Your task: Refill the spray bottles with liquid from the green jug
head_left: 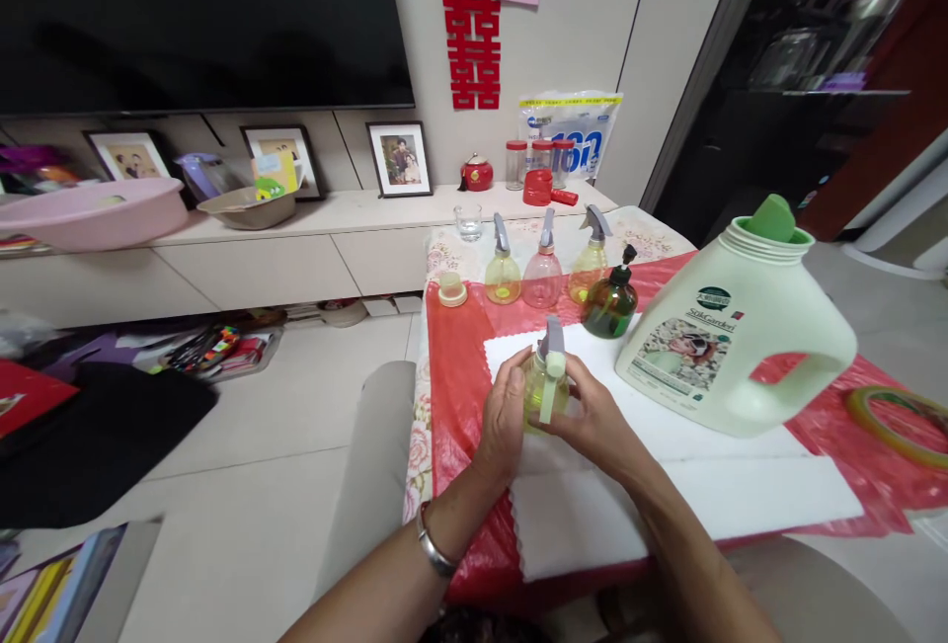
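A yellow see-through spray bottle (534, 402) with a grey spray head stands upright between my hands, above the white foam sheet (578, 505). My left hand (505, 414) wraps its left side. My right hand (598, 418) grips it from the right, fingers near the pale green trigger. Beyond them are a yellow spray bottle (503, 280), a pink one (543, 280) and another yellow one (588, 270). A dark green pump bottle (610, 307) is just ahead of my right hand. To the right stands a large pale green detergent jug (730, 327) with a green piece in its mouth.
A pale green cap (451, 289) sits at the table's left edge on red plastic sheeting (459, 366). A roll of tape (900, 426) lies at the far right. Behind the table, a low cabinet (288, 263) holds a glass (468, 222), picture frames and basins.
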`<state>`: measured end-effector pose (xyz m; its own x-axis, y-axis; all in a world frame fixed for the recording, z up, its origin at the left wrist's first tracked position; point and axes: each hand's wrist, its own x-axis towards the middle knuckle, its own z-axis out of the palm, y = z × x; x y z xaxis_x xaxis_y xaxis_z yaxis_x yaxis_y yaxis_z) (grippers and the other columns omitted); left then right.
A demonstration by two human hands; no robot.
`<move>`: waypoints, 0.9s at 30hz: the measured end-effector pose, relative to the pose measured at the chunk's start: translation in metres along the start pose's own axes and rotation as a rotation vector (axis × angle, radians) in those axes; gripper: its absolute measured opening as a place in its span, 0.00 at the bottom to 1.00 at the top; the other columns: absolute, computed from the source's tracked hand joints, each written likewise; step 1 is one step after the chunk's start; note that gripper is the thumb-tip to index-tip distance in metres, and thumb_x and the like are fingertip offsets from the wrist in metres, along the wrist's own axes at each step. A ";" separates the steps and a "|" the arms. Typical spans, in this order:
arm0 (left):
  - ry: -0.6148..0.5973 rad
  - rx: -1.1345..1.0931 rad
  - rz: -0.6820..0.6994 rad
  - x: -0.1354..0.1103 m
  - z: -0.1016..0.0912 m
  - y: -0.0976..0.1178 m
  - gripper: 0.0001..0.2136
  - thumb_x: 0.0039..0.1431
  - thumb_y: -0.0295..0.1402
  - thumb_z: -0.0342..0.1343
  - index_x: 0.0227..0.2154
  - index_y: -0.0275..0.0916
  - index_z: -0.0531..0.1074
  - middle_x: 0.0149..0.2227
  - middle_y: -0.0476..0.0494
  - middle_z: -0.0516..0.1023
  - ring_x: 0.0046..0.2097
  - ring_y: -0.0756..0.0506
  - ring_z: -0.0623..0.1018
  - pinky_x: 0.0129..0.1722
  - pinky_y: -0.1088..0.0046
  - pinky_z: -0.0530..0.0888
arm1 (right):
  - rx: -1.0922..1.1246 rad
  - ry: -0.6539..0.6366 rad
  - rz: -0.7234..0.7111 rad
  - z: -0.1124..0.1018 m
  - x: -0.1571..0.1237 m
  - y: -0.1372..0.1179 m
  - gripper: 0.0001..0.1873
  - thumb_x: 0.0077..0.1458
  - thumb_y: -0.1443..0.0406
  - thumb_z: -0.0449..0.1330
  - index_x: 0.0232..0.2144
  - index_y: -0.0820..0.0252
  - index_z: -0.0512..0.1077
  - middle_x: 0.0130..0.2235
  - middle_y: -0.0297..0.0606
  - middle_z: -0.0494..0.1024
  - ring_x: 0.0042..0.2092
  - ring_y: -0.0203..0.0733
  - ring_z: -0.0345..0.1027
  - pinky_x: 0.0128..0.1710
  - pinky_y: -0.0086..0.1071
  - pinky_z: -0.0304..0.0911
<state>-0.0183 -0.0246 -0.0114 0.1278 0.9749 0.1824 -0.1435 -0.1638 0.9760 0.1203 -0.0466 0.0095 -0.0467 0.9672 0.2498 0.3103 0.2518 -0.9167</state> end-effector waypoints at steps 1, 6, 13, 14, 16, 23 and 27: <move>0.013 -0.011 -0.015 0.001 0.000 0.001 0.24 0.70 0.50 0.44 0.55 0.38 0.71 0.57 0.37 0.76 0.58 0.39 0.75 0.60 0.60 0.70 | -0.005 -0.017 0.011 0.001 0.000 0.001 0.38 0.48 0.63 0.69 0.61 0.55 0.65 0.59 0.40 0.67 0.58 0.47 0.63 0.57 0.38 0.62; 0.027 -0.102 -0.066 0.003 -0.002 0.004 0.23 0.68 0.49 0.48 0.54 0.38 0.72 0.56 0.37 0.77 0.58 0.40 0.76 0.59 0.60 0.71 | 0.021 -0.001 0.068 0.009 -0.002 0.007 0.46 0.44 0.62 0.72 0.63 0.57 0.59 0.58 0.42 0.69 0.57 0.48 0.65 0.60 0.42 0.62; -0.002 -0.182 -0.124 0.000 -0.005 -0.001 0.21 0.69 0.46 0.49 0.56 0.39 0.71 0.58 0.37 0.76 0.61 0.39 0.74 0.60 0.60 0.70 | 0.154 0.092 0.068 -0.004 -0.003 -0.003 0.36 0.50 0.52 0.70 0.56 0.61 0.63 0.53 0.47 0.73 0.53 0.48 0.70 0.54 0.42 0.68; -0.026 -0.208 -0.125 0.000 -0.004 -0.002 0.21 0.68 0.45 0.50 0.56 0.40 0.71 0.59 0.37 0.75 0.61 0.39 0.73 0.61 0.59 0.70 | 0.166 0.109 0.059 -0.007 -0.003 -0.008 0.36 0.51 0.52 0.70 0.56 0.60 0.63 0.54 0.47 0.73 0.54 0.48 0.70 0.54 0.41 0.68; -0.106 -0.313 -0.134 -0.001 -0.002 -0.004 0.21 0.67 0.45 0.52 0.57 0.42 0.70 0.60 0.38 0.74 0.62 0.38 0.73 0.61 0.57 0.69 | 0.195 0.160 0.025 -0.012 -0.004 -0.016 0.35 0.50 0.53 0.70 0.55 0.59 0.63 0.55 0.46 0.72 0.55 0.47 0.70 0.55 0.38 0.68; -0.416 -0.715 -0.257 -0.002 0.003 0.006 0.22 0.60 0.43 0.61 0.55 0.43 0.73 0.53 0.37 0.79 0.56 0.36 0.77 0.54 0.57 0.74 | 0.311 0.248 -0.045 -0.023 -0.009 -0.016 0.41 0.51 0.59 0.71 0.63 0.53 0.59 0.60 0.46 0.68 0.58 0.50 0.68 0.56 0.41 0.69; -0.433 -0.811 -0.265 -0.002 0.001 0.008 0.24 0.57 0.42 0.65 0.55 0.41 0.73 0.55 0.35 0.78 0.57 0.35 0.77 0.57 0.56 0.72 | 0.301 0.236 -0.012 -0.028 -0.011 -0.014 0.44 0.50 0.56 0.71 0.64 0.53 0.57 0.62 0.48 0.65 0.61 0.53 0.64 0.62 0.49 0.63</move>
<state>-0.0187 -0.0282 -0.0035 0.5821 0.7984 0.1540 -0.6734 0.3673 0.6415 0.1426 -0.0620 0.0285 0.1824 0.9383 0.2937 0.0164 0.2958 -0.9551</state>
